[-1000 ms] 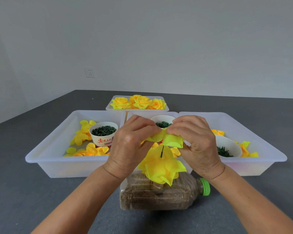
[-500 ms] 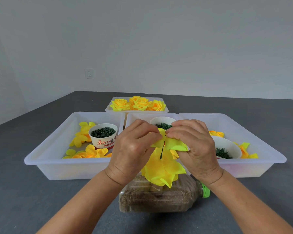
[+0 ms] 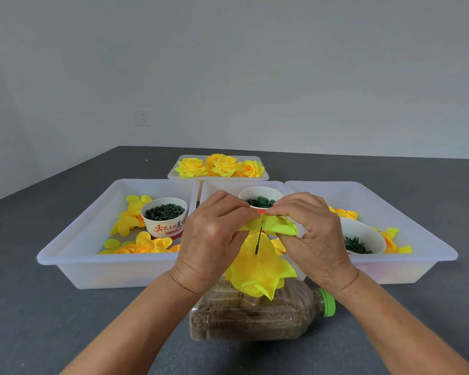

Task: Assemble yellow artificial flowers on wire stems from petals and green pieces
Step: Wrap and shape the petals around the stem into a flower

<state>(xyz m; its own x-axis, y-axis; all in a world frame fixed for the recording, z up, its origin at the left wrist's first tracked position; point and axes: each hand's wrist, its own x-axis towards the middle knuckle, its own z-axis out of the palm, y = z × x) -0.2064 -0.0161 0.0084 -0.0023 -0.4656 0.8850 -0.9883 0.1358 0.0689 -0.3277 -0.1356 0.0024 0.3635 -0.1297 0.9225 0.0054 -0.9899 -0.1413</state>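
Both hands raised together over the grey tabletop [image 3: 65, 320], fingertips nearly meeting. Left hand [image 3: 214, 239] and right hand [image 3: 313, 239] each pinched on opposite ends of a flat bright-yellow fabric petal piece [image 3: 278, 227], stretched level between them. Thin dark-green wire stem [image 3: 258, 240] hanging straight down from the middle of that piece, just between the two thumbs. Directly beneath the hands, a fuller yellow layered petal cluster [image 3: 257, 272], standing on a clear plastic bottle filled with brown grain and capped in green [image 3: 255, 315], lying on its side near the wrists. Behind the left hand, a white plastic tray [image 3: 73, 255] holding loose yellow round petals [image 3: 144, 243] and a printed paper cup of dark-green stem pieces [image 3: 164, 216]. Behind the knuckles, a white paper cup of green rings [image 3: 260, 198]. Just beyond the right hand, another white plastic tray [image 3: 417, 239] with a white bowl of green leaf-shaped pieces [image 3: 360, 239]. Farther back, well beyond both hands, a small white tray [image 3: 264, 175] with finished yellow fabric roses [image 3: 222, 166]
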